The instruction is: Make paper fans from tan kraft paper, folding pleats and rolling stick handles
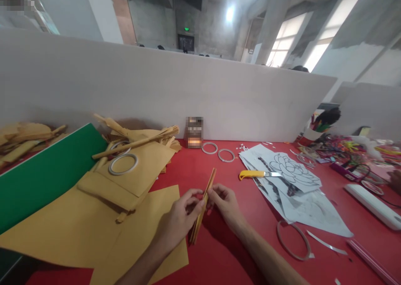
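Between my two hands is a narrow bundle of folded brown paper [198,224], tilted with its upper end leaning right. My left hand [184,210] pinches it from the left at about mid-length. From the right, my right hand [223,199] grips it a little higher, with thumb and fingers closed on the paper. Some fingertips are hidden behind the bundle. Flat brown paper sheets [150,222] lie under and beside my left forearm. Further left, a pile of folded brown paper [140,168] carries a roll of tape [123,164].
A yellow-handled knife [252,174] lies partly on white drawing sheets [326,210] at the right. Tape rings [226,155] sit near the white partition [156,89]. A green panel [56,172] stands left. A pen cup [308,134] and a white bar-shaped object [372,205] are far right.
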{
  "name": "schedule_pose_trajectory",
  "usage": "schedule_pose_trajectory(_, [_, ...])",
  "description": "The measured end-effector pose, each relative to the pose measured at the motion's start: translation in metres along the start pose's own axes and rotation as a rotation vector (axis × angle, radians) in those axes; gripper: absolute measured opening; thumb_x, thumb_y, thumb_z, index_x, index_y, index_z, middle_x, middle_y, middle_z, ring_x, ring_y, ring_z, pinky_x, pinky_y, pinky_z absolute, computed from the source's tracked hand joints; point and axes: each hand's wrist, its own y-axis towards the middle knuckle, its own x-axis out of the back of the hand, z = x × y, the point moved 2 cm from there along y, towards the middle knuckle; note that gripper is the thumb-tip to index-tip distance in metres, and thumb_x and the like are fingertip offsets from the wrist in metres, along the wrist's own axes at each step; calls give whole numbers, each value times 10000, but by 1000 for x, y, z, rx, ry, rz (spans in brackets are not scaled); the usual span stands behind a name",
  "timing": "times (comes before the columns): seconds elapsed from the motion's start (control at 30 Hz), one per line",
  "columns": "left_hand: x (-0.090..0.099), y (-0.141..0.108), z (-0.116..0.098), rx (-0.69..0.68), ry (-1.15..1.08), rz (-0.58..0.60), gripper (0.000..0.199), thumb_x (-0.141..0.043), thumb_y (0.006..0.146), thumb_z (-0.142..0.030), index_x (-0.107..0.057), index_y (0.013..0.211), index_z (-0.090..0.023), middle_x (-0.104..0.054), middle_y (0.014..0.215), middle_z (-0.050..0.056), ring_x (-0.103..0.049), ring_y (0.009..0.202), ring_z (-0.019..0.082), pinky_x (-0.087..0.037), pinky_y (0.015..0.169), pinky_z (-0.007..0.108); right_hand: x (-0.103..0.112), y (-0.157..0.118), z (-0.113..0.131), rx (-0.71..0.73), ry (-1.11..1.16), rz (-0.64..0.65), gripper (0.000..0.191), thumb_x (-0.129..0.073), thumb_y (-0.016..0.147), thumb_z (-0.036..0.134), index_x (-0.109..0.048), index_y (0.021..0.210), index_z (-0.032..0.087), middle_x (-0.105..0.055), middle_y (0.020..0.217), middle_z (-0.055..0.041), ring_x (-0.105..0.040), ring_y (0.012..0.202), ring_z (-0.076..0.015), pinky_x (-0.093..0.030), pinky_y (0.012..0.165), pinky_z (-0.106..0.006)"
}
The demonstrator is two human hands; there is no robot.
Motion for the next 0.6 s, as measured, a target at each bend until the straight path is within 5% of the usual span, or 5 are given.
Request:
schedule_pose_trajectory(0.27, [-1,2,3,0,-83,-19,510,-589,1022,-597,-579,1382,-237,-653,671,-27,-590,513,158,-457,489,239,-3,-3,10,64,-58,-6,483,-848,813,646,-702,746,190,-692,650,-15,-565,515,-120,-481,516,-245])
schedule_pose_trajectory(0.47, [0,5,8,-65,-79,-144,368,-722,948,-527,-749,1190,-251,-795,1100,86,-760,957,258,-608,830,330,-6,-6,8,70,-88,-1,498,-835,815,667,-704,759,190,-623,595,16,-558,538,-129,-478,542,-250])
schedule_pose_trajectory(0.6, [2,7,4,-81,-27,-229,270,-761,904,-490,-799,1006,-244,-813,1028,72,-762,948,275,-603,858,352,-8,-10,9,91,-156,-4,471,-819,841,646,-711,758,195,-643,640,4,-577,579,-137,-476,575,-255])
